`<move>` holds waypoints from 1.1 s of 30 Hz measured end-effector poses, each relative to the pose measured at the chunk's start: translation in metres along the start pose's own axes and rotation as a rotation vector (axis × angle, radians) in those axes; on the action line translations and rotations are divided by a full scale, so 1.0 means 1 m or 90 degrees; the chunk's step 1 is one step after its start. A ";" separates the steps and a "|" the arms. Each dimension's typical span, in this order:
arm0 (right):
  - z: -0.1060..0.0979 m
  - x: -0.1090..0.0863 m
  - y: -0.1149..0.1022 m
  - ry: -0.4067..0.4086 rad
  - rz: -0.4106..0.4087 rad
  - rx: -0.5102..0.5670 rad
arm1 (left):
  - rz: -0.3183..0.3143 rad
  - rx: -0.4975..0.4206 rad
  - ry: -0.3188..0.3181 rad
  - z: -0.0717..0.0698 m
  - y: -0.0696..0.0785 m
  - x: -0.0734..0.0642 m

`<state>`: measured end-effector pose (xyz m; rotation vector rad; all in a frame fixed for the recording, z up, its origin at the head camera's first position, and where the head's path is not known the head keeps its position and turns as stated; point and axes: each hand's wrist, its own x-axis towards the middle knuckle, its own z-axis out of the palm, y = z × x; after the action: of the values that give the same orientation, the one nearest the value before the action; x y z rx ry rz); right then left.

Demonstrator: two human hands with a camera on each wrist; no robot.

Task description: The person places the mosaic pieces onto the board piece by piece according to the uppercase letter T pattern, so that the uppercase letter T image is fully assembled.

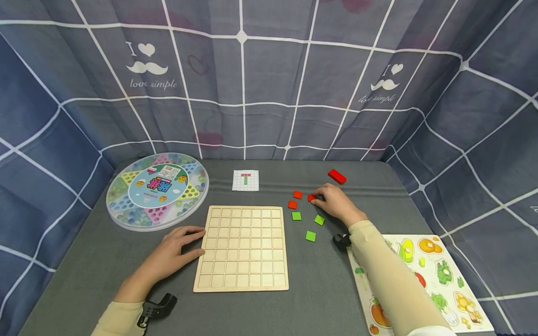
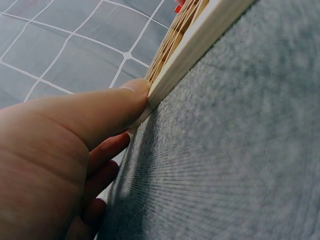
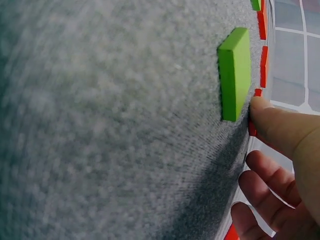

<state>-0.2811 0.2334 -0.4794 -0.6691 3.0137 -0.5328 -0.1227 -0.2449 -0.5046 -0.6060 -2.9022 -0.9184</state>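
Observation:
A wooden board with a grid of square recesses (image 1: pixel 245 249) lies flat on the table. Along its left edge rests my left hand (image 1: pixel 174 249), with the thumb (image 2: pixel 122 107) and fingers extended against the side. My right hand (image 1: pixel 336 203) pinches a small red square tile (image 1: pixel 311 198) at the table surface; in the right wrist view the thumb (image 3: pixel 265 117) presses on that tile's edge. Left of it lie two more red tiles (image 1: pixel 297 194). Three green square tiles (image 1: pixel 310 236) are scattered between the board and my right forearm, one of them large in the right wrist view (image 3: pixel 235 75).
A white pattern card (image 1: pixel 252 186) with a red and green T shape lies behind the board. Further right is a red bar (image 1: pixel 337 176). A round Chinese checkers box (image 1: pixel 117 205) stands at back left; a vegetable picture board (image 1: pixel 458 303) lies under my right forearm. Curtains surround the table.

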 end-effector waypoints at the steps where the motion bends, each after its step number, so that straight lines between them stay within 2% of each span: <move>1: 0.000 0.000 0.000 0.001 -0.002 -0.002 | -0.001 0.000 0.000 0.000 0.000 0.000; 8: -0.006 -0.001 -0.006 0.024 -0.024 -0.009 | -0.007 0.000 -0.001 0.000 0.000 -0.001; 13: -0.015 0.001 -0.021 0.046 -0.056 -0.009 | -0.006 0.000 0.001 0.000 -0.001 -0.002; 18: -0.021 0.002 -0.048 0.057 -0.089 0.005 | 0.007 0.002 0.007 0.001 -0.002 0.000; 23: -0.019 0.007 -0.075 0.058 -0.127 0.022 | 0.016 0.003 0.009 0.001 -0.001 0.002; 30: 0.002 0.020 -0.118 0.051 -0.183 0.021 | 0.014 0.001 0.008 0.000 -0.001 0.002; 33: 0.012 0.025 -0.140 0.029 -0.202 0.026 | 0.010 0.002 0.004 0.000 -0.002 0.001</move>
<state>-0.2453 0.0998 -0.4431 -1.1577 2.9415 -0.6231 -0.1244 -0.2459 -0.5061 -0.6239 -2.8878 -0.9118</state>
